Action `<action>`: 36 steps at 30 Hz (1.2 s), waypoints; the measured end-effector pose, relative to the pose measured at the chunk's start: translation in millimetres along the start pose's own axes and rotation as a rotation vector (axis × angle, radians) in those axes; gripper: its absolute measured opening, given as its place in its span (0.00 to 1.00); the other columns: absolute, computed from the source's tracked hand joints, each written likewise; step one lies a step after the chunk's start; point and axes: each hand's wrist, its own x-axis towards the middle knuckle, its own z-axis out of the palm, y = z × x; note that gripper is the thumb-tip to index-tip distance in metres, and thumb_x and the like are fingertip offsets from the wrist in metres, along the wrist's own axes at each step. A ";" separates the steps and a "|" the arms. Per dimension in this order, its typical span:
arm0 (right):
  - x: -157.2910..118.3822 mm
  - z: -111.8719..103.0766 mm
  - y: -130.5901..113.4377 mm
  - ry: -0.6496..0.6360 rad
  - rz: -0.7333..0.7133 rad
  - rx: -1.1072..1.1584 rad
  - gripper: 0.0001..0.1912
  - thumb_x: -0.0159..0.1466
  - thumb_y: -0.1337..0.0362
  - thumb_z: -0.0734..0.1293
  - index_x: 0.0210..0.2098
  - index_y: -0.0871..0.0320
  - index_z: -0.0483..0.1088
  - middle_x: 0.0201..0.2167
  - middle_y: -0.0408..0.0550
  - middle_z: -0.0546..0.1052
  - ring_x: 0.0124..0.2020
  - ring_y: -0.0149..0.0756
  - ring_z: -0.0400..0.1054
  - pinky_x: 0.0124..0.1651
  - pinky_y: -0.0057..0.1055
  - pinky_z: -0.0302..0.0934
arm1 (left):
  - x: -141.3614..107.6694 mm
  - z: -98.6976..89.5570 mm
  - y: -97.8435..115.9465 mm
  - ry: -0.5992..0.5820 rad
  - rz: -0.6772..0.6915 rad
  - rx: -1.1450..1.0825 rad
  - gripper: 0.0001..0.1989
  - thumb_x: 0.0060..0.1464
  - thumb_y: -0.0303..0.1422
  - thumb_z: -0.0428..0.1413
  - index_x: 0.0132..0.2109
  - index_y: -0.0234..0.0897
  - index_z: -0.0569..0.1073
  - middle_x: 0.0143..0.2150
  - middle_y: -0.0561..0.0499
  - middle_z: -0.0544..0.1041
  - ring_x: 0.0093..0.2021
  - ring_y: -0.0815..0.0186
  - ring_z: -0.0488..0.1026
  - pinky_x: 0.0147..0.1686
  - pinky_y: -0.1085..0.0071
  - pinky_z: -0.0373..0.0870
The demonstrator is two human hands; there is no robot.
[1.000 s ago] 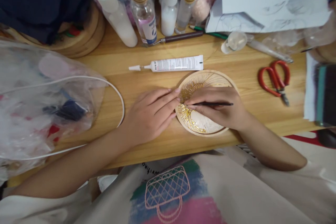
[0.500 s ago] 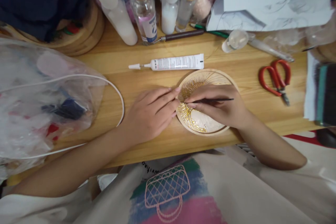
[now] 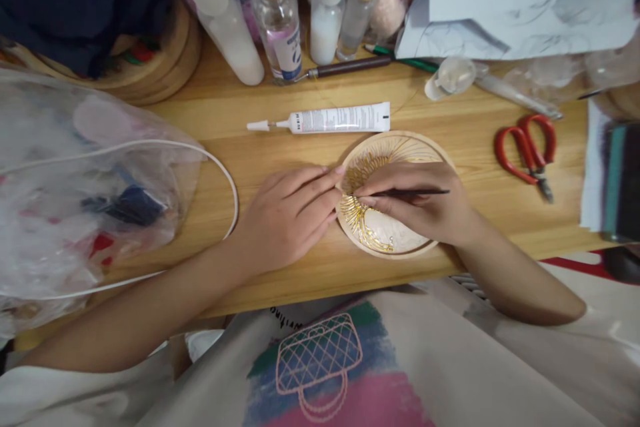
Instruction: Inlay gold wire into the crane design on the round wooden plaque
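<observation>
A round wooden-rimmed disc [image 3: 395, 253] lies on the table, its pale face covered partly with fine gold wire lines fanning outward. My right hand [image 3: 425, 203] rests over the disc and pinches a thin dark pointed tool [image 3: 420, 192]. The tool's tip is low over the gold lines near the disc's left side; whether it touches them I cannot tell. My left hand [image 3: 295, 220] lies flat with fingers stretched out, its fingertips at the disc's left rim. Part of the disc's right half is hidden under my right hand.
Behind the disc lies a white glue tube [image 3: 340, 118]. Red-handled pliers [image 3: 531, 150] are at the right. Several bottles [image 3: 277, 33], a dark-handled tool [image 3: 355, 67] and paper sheets [image 3: 520, 13] line the back. A plastic bag [image 3: 150, 167] and white cord [image 3: 231, 180] occupy the left.
The whole view has shifted very slightly. Both hands keep nearly the same place on the disc, and the dark tool stays in my right hand.
</observation>
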 end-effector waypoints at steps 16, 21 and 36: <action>4.3 -0.2 -3.3 0.013 0.143 0.078 0.02 0.61 0.66 0.71 0.33 0.57 0.78 0.32 0.45 0.83 0.32 0.31 0.76 0.35 0.27 0.71 | 0.5 0.9 -0.6 0.004 0.065 0.062 0.08 0.63 0.29 0.53 0.47 0.33 0.74 0.57 0.41 0.76 0.54 0.55 0.74 0.50 0.58 0.74; 0.5 0.1 -6.2 0.102 0.169 0.141 0.02 0.60 0.66 0.72 0.34 0.56 0.78 0.32 0.44 0.82 0.32 0.31 0.76 0.36 0.27 0.71 | 1.9 0.4 1.5 0.016 0.040 0.029 0.09 0.64 0.29 0.53 0.48 0.29 0.73 0.55 0.39 0.77 0.53 0.54 0.75 0.49 0.58 0.75; -4.6 -1.9 -10.4 0.059 0.126 0.025 0.06 0.60 0.69 0.72 0.36 0.52 0.79 0.33 0.43 0.83 0.33 0.33 0.77 0.37 0.29 0.73 | 2.0 1.6 0.8 0.018 0.013 0.015 0.09 0.63 0.30 0.53 0.48 0.30 0.72 0.56 0.40 0.76 0.54 0.55 0.74 0.51 0.59 0.73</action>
